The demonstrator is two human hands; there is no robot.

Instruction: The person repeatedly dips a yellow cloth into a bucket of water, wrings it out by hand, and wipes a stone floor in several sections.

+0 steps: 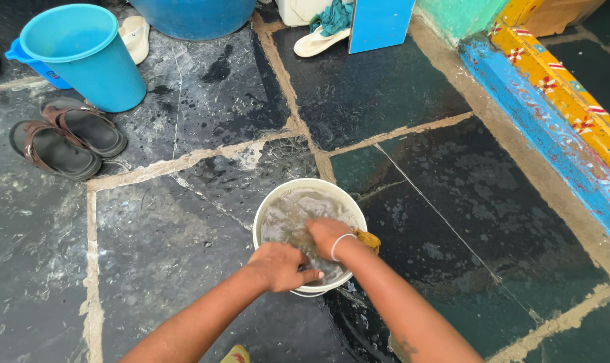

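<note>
Two hands in white bucket | left hand grips rim, fingers curled | right hand plunged in soapy water, grip unclear | yellow cloth draped on rim | washing midway, rinsing left

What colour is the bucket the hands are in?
White bucket, holding cloudy grey water; head view shows it best.
</note>
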